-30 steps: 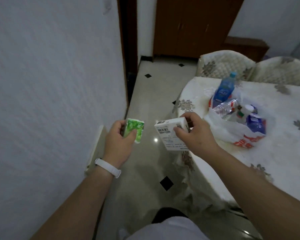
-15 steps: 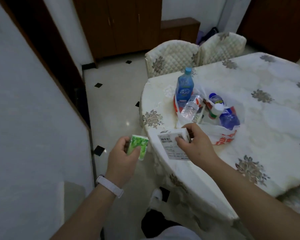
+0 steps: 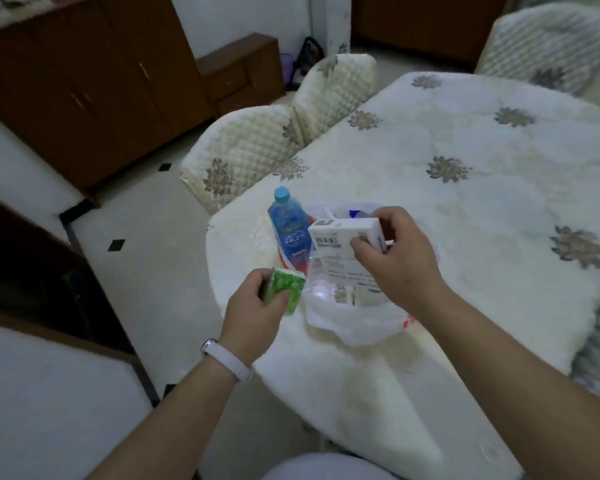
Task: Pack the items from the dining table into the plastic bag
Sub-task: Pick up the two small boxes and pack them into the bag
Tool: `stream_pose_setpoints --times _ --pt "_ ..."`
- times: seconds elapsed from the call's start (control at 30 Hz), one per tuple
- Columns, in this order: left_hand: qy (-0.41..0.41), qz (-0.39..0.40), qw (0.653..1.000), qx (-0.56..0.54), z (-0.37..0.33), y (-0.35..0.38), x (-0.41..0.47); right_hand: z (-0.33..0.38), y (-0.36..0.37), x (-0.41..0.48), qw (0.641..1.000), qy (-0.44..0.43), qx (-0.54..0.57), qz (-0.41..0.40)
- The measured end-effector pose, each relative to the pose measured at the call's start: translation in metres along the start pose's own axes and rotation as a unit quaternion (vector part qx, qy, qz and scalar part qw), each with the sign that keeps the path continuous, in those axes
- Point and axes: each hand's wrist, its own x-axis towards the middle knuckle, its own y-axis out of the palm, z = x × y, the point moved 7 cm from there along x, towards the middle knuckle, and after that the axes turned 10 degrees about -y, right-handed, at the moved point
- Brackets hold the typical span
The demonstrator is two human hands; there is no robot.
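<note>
Right hand (image 3: 400, 261) grips a white box (image 3: 343, 237) by its right end, thumb on the near face, fingers wrapped over the far side. Box hangs above the open mouth of the plastic bag (image 3: 357, 317), barcode label facing the camera. Left hand (image 3: 253, 306) is closed around a small green packet (image 3: 286, 287), held just left of the bag, over the table (image 3: 465, 202) edge. White band on the left wrist (image 3: 226, 359).

Bag sits on the near-left corner of the table, white with red print on its lower right. Clear bottle (image 3: 321, 284) lies inside near the front, partly hidden by the box; other contents behind the box can't be made out. Blue bottle (image 3: 290, 228) with light blue cap stands upright at the bag's left edge; can't tell if it's inside or just beside. Table has a cream floral cloth. Two quilted chairs (image 3: 243, 161) at the far-left side.
</note>
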Motion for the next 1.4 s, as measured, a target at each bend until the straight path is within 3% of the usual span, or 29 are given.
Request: stream_pose_setpoints --times 0.27,0.57,0.77,0.9,1.03,1.13,1.23,1.3,1.4 --pt "0.04 0.128 0.988 0.076 -0.03 0.081 0.072 -0.048 -0.073 0.012 0.981 0.066 -0.032 -0.178" --pt "0.063 0.277 0.946 0.155 -0.012 0.15 0.127 -0.096 -0.078 0.009 0.947 0.191 -0.106 -0.236" --pt "0.128 0.364 0.904 0.183 -0.01 0.179 0.15 -0.116 -0.055 0.011 0.937 0.248 -0.131 -0.208" --pt "0.199 0.354 0.888 0.215 -0.025 0.181 0.15 -0.127 -0.041 0.019 0.941 0.263 -0.118 -0.179" --pt "0.335 0.257 0.871 0.251 -0.042 0.171 0.153 -0.137 -0.032 0.026 0.946 0.261 -0.111 -0.158" --pt "0.423 0.202 0.798 0.38 -0.047 0.18 0.165 -0.145 -0.023 0.03 0.95 0.263 -0.094 -0.139" --pt "0.388 0.206 0.718 0.54 -0.047 0.194 0.179 -0.149 -0.013 0.037 0.957 0.249 -0.084 -0.122" --pt "0.368 0.189 0.714 0.565 -0.058 0.195 0.185 -0.151 -0.008 0.042 0.962 0.236 -0.077 -0.112" --pt "0.346 0.15 0.758 0.533 -0.082 0.186 0.193 -0.154 -0.006 0.046 0.968 0.223 -0.054 -0.103"
